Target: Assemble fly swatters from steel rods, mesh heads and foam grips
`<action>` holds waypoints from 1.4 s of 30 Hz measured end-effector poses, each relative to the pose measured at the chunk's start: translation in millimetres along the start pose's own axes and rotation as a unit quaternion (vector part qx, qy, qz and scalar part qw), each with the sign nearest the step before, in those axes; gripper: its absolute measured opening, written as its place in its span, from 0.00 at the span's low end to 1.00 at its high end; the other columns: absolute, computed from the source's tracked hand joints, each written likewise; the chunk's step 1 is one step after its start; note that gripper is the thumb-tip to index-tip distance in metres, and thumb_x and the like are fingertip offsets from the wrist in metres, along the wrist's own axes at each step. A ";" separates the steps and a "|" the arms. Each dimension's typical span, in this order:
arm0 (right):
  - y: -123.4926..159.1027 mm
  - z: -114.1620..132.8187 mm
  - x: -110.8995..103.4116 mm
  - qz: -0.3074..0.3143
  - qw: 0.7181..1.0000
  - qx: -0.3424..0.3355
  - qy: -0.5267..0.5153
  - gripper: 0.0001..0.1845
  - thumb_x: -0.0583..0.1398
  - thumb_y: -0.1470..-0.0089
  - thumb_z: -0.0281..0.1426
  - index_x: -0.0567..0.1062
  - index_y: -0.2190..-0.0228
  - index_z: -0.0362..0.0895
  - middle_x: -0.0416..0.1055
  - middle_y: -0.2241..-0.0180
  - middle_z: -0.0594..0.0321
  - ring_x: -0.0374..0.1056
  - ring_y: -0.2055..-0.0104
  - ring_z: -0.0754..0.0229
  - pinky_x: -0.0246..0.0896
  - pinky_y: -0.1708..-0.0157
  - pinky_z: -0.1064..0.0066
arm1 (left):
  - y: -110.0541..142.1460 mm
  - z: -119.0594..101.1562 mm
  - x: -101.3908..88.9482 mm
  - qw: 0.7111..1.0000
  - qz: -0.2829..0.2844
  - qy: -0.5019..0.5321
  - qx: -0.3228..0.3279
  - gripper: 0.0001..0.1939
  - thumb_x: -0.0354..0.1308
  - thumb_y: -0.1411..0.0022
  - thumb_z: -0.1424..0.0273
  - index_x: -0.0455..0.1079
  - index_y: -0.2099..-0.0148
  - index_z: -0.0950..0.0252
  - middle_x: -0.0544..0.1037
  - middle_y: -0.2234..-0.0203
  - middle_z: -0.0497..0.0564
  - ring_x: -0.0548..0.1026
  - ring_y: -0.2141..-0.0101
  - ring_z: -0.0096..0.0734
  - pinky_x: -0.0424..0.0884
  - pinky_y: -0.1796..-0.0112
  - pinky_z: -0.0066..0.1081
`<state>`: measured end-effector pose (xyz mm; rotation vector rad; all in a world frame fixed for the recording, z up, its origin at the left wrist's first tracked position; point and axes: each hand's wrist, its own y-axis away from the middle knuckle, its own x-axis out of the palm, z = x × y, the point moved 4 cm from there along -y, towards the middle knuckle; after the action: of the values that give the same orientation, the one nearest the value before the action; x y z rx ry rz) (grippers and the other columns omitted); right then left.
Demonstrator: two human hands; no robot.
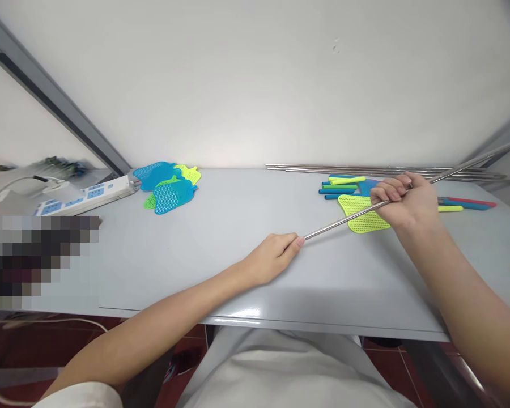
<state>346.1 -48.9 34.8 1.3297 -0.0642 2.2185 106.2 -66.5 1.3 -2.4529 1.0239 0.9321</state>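
A long, thin metal rod (340, 222) slants across the right half of the table, rising toward the upper right. My left hand (278, 255) is closed round its lower left end, with the tip hidden in the fingers. Farther along, my right hand (406, 201) wraps round the rod, palm turned up. Beneath the rod lies a yellow-green perforated fly swatter head (363, 218). Blue, green and yellow tubes (340, 188) lie behind it, beside my right hand. Partly hidden by that hand is a blue swatter head (366, 187).
Several blue, green and yellow swatter heads (174, 195) lie in a pile at the left. More metal rods (306, 168) rest along the wall. A white power strip (106, 191) sits at the left, beside a grey frame post (68, 102). More coloured tubes (467, 202) lie at the right.
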 end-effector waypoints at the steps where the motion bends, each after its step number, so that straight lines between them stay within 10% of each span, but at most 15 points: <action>1: 0.0 -0.7 -0.3 0.001 1.000 0.001 0.001 0.11 0.47 0.53 0.23 0.47 0.80 0.44 0.36 0.85 0.73 0.36 0.87 0.71 0.38 0.89 0.78 | -0.1 0.5 0.6 1.000 -0.002 -0.009 0.005 0.20 0.35 0.33 0.61 0.53 0.76 0.64 0.56 0.83 0.42 0.56 0.80 0.23 0.55 0.75 0.26; 16: 10.9 -32.9 -17.3 -0.066 0.997 -0.021 -0.041 0.16 0.45 0.44 0.27 0.46 0.81 0.43 0.36 0.86 0.73 0.35 0.88 0.72 0.35 0.92 0.79 | 5.3 17.1 5.6 0.991 -0.048 -0.116 -0.044 0.18 0.35 0.34 0.65 0.46 0.76 0.63 0.55 0.85 0.43 0.54 0.82 0.26 0.50 0.76 0.28; 42: 22.6 -39.2 -16.4 -0.065 0.996 -0.055 -0.038 0.18 0.44 0.43 0.29 0.43 0.82 0.43 0.36 0.87 0.72 0.34 0.88 0.71 0.33 0.91 0.78 | 1.6 21.2 -4.6 0.997 -0.011 0.031 -0.068 0.21 0.36 0.36 0.59 0.47 0.79 0.63 0.51 0.84 0.43 0.52 0.80 0.23 0.51 0.77 0.27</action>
<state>309.8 -62.9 6.5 1.3193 -0.1227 2.0275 93.2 -54.3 -11.2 -2.6154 0.9800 0.9529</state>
